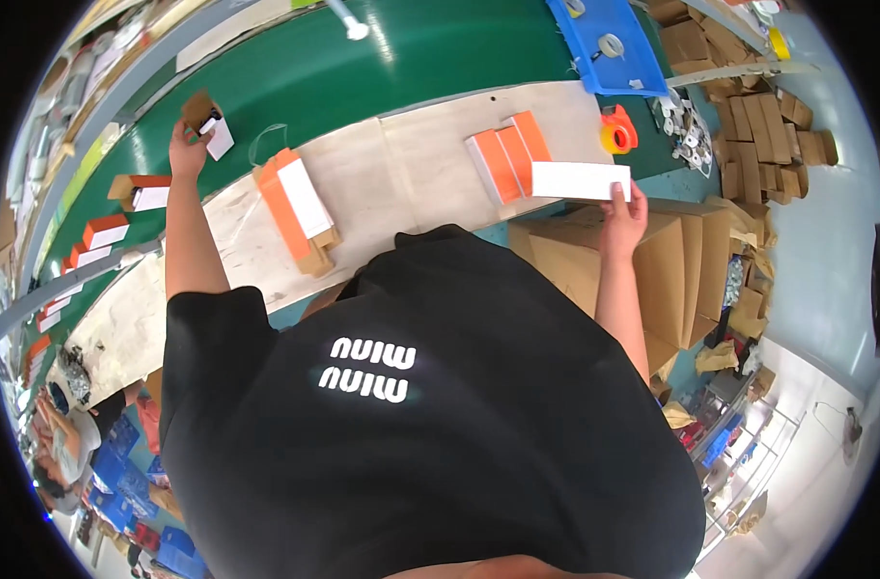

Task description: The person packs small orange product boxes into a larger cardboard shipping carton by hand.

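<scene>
Nearest the wearer, an orange-and-white box (305,196) lay on the beige bench (401,154), left of the wearer's middle. Its brown flaps stood out at the end toward the bench's near edge, with a white face upward.

Large brown cartons (691,270) stood off the near edge, toward the right end. Above them, the right hand (625,220) gripped a long white box (577,180) by its right end, thumb on the upper face. The box's left end came just beside or over a group of orange boxes (507,154) on the right part of the bench; contact could not be told.

Farther out, an orange tape dispenser (617,130) with a yellow roll sat near the bench's far right corner.

The left hand (190,152) was extended past the far edge, over the green surface (391,53). Its thumb and fingers were closed on a small open carton (216,133) with a raised brown flap and a white side; something dark showed inside, too small to identify. More orange-and-white cartons (107,232) formed a row along the left.

Farthest right, a blue tray (633,79) held a pale roll (610,45).
</scene>
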A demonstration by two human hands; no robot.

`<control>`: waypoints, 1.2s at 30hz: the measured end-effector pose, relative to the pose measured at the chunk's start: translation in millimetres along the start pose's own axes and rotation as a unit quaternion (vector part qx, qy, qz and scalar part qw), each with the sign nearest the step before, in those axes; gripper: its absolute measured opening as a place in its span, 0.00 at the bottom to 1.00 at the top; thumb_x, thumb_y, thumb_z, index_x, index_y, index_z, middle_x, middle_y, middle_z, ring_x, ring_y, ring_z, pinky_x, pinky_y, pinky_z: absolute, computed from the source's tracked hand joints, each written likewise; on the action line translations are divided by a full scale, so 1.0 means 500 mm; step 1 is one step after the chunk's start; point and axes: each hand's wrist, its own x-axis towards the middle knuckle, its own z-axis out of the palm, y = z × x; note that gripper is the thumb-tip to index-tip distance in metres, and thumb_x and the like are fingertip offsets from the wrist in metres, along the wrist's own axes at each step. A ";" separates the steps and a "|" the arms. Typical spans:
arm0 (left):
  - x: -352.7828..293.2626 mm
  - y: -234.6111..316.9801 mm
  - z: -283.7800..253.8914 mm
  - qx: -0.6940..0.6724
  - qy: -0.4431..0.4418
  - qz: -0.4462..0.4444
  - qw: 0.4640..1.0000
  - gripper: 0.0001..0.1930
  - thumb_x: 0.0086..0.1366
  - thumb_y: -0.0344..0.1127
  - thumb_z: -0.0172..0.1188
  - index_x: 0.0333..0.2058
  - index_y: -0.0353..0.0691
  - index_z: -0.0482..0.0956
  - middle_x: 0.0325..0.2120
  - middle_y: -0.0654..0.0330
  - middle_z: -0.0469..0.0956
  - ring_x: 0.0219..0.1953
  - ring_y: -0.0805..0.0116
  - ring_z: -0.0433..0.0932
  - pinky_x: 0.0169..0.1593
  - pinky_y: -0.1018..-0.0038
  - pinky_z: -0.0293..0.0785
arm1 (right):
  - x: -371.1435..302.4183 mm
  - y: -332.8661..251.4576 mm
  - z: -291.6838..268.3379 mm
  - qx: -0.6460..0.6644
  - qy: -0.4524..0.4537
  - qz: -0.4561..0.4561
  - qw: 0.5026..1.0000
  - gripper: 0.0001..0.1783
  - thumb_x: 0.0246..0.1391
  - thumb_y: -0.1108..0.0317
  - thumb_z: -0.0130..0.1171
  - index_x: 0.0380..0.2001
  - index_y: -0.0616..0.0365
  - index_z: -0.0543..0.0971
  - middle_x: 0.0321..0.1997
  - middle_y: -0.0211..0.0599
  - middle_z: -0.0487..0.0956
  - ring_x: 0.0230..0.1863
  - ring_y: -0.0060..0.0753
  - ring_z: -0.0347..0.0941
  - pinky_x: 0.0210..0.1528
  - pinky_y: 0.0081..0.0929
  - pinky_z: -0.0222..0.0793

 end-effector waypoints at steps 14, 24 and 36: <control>-0.541 0.527 0.320 -0.170 -0.215 -0.014 0.962 0.41 0.56 0.37 0.79 0.66 0.36 0.68 0.47 0.44 0.83 0.37 0.62 0.87 0.42 0.66 0.82 | 0.417 0.191 0.139 -0.515 -0.327 -0.167 0.774 0.27 0.48 0.52 0.75 0.50 0.52 0.86 0.43 0.49 0.87 0.45 0.51 0.84 0.51 0.41 0.80; -0.590 0.671 0.341 -0.161 -0.206 -0.102 0.960 0.39 0.56 0.35 0.76 0.66 0.37 0.69 0.51 0.46 0.80 0.35 0.62 0.86 0.39 0.69 0.83 | 0.334 0.227 0.333 -0.421 -0.389 -0.235 0.785 0.26 0.69 0.50 0.54 0.60 0.55 0.77 0.53 0.53 0.81 0.49 0.54 0.80 0.57 0.45 0.75; -0.687 0.601 0.341 -0.447 -0.285 -0.192 0.826 0.24 0.71 0.31 0.59 0.65 0.42 0.73 0.66 0.55 0.71 0.66 0.59 0.71 0.68 0.63 0.67 | 0.007 0.175 0.352 -0.074 -0.736 0.225 0.634 0.36 0.67 0.62 0.64 0.75 0.44 0.64 0.62 0.36 0.73 0.36 0.21 0.78 0.38 0.21 0.77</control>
